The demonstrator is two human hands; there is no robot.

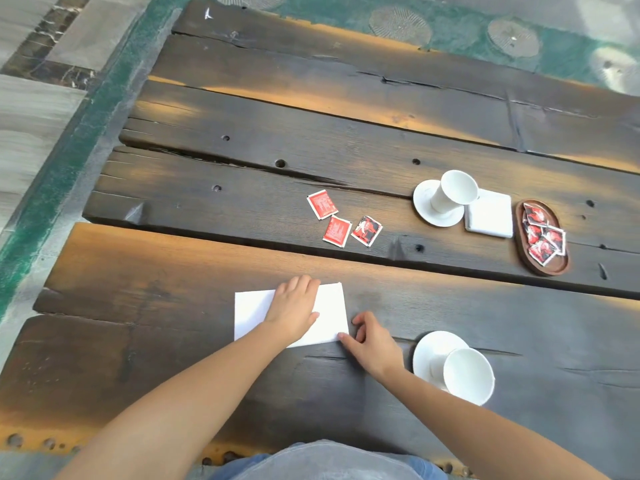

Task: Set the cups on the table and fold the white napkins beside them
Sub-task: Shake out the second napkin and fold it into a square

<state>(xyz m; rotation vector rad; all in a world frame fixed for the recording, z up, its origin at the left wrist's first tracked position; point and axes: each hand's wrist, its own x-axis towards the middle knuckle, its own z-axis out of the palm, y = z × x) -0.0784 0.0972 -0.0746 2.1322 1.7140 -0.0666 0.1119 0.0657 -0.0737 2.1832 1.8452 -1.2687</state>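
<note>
A white napkin (330,311) lies flat on the dark plank table (173,341) in front of me. My left hand (294,308) presses flat on its middle, fingers together. My right hand (372,342) touches the napkin's near right corner with thumb and fingertips. A white cup (467,377) stands on a saucer (429,351) just right of my right hand. A second cup (455,190) on a saucer (424,206) sits farther back, with a folded white napkin (490,216) beside it on the right.
Three red sachets (337,220) lie loose on the middle plank. An oval wooden tray (542,268) with several more sachets sits at the right, past the folded napkin. The table's left end drops to a green and grey floor.
</note>
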